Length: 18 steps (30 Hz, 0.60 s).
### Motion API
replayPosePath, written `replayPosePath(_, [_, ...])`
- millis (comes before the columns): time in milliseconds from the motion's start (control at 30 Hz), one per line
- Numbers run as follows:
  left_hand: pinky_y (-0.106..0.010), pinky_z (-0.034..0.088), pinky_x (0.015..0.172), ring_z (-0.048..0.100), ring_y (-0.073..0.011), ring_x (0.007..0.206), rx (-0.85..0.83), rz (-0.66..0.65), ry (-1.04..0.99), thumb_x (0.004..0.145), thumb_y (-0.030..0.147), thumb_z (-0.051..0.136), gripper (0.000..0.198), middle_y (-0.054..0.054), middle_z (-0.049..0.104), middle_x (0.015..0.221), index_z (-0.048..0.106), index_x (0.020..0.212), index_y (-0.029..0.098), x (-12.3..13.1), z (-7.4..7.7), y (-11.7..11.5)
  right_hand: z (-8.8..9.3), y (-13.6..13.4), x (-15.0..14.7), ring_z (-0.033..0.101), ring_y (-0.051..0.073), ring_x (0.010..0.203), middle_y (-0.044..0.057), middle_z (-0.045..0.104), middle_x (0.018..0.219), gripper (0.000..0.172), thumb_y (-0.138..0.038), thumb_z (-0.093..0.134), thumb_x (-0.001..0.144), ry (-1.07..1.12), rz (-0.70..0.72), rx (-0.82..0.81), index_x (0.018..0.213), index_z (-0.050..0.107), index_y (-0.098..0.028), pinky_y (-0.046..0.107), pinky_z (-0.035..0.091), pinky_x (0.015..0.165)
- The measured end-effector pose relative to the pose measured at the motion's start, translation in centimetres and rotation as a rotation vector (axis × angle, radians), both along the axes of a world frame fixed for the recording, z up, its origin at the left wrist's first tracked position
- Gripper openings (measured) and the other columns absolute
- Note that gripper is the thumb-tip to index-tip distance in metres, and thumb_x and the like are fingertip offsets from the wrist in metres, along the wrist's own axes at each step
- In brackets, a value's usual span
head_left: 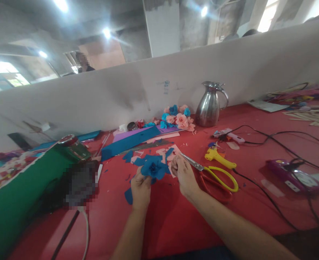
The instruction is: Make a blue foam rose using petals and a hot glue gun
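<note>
A blue paper flower (154, 166) with layered petals is gripped from below by my left hand (141, 184), its fingers closed round the base. To its right, my right hand (183, 173) is closed in a pinch; whatever sits between those fingertips, if anything, is too small to make out. Scissors (200, 167) with one yellow and one red handle lie just right of that hand, blades pointing away. Blue paper pieces (128, 156) and pink paper scraps (162, 153) are scattered behind and around the flower.
A steel jug (208, 106) stands by the white partition, beside a bunch of pink and blue paper flowers (181, 120). On the right lie a yellow glue gun (219, 157), a purple box (296, 175) and trailing black cables. A green-sided box (21, 195) and a glass jar (74, 147) occupy the left.
</note>
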<state>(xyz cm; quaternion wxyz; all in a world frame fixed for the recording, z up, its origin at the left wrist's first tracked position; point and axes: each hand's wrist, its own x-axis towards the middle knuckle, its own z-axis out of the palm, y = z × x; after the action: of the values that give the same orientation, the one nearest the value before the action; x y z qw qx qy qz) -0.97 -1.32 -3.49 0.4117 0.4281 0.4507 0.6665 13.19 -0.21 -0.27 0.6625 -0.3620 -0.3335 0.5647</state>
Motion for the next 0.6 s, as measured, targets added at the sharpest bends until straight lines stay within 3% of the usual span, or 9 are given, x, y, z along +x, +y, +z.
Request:
replayPosePath(100, [-0.032,0.052,0.074,0.063,-0.0175,0.071,0.000,0.027,0.002,0.065,0.017,0.073,0.004,0.000,0.069,0.067,0.074,0.068,0.018,0.3,0.3,0.1,0.2,-0.1,0.0,0.021,0.011,0.048,-0.006,0.025,0.056,0.031,-0.035,0.049,0.078,-0.003,-0.026,-0.021,0.056,0.030,-0.023,0.026,0.020,0.046])
replayPosePath(267, [-0.035,0.051,0.082,0.066,-0.0192,0.078,-0.061,0.057,-0.064,0.064,0.024,0.076,0.016,-0.003,0.074,0.075,0.076,0.079,0.017,0.7,0.7,0.2,0.3,-0.2,0.1,0.028,0.011,0.051,-0.005,0.031,0.058,0.027,-0.033,0.049,0.076,-0.035,-0.059,-0.047,0.056,0.033,-0.023,0.026,0.025,0.048])
replayPosePath(400, [-0.032,0.052,0.077,0.066,-0.0181,0.075,-0.092,0.129,-0.098,0.062,0.028,0.079,0.020,-0.004,0.074,0.076,0.075,0.078,0.015,0.2,1.4,0.4,0.2,-0.2,0.3,0.027,0.011,0.048,-0.004,0.031,0.055,0.028,-0.032,0.045,0.077,-0.052,-0.084,-0.039,0.055,0.031,-0.023,0.026,0.024,0.046])
replayPosePath(533, [-0.022,0.048,0.070,0.063,-0.0100,0.068,-0.015,0.322,-0.341,0.057,0.023,0.081,0.018,0.002,0.069,0.068,0.069,0.068,0.017,-1.3,2.6,1.1,-0.2,0.1,0.5,0.032,0.011,0.050,-0.004,0.035,0.056,0.025,-0.034,0.048,0.077,-0.081,-0.078,-0.068,0.057,0.038,-0.022,0.024,0.027,0.046])
replayPosePath(600, [-0.020,0.045,0.066,0.060,-0.0076,0.064,0.004,0.335,-0.471,0.053,0.020,0.083,0.023,0.004,0.066,0.066,0.067,0.070,0.017,-2.0,2.8,1.5,-0.6,0.2,0.5,0.037,0.011,0.054,-0.003,0.044,0.060,0.023,-0.038,0.052,0.077,-0.131,-0.056,-0.060,0.061,0.047,-0.021,0.024,0.031,0.050])
